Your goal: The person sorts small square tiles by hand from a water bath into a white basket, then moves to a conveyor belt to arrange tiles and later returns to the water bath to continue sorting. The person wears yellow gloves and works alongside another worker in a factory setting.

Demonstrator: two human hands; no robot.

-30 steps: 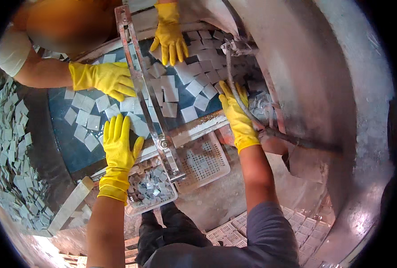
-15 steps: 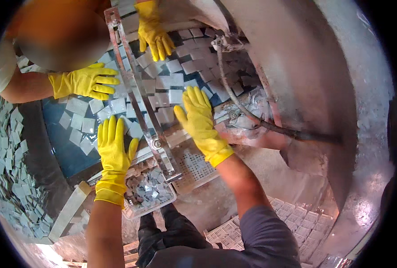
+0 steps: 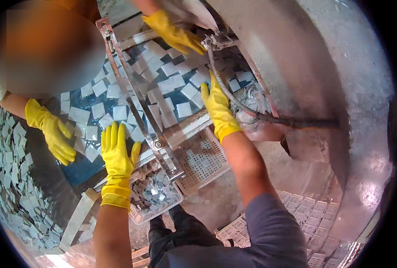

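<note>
pale square tiles [image 3: 171,83] lie scattered on a wet dark surface [image 3: 83,174] in the head view, just ahead of both hands and between them. the left hand [image 3: 118,154], in a yellow glove, is flat, fingers straight and close together, thumb out, fingertips at the nearest tiles; whether it presses cannot be told. the right hand [image 3: 218,105], gloved alike, reaches to the tiles with straight fingers, thumb apart, partly behind a ribbed hose [image 3: 239,108].
</note>
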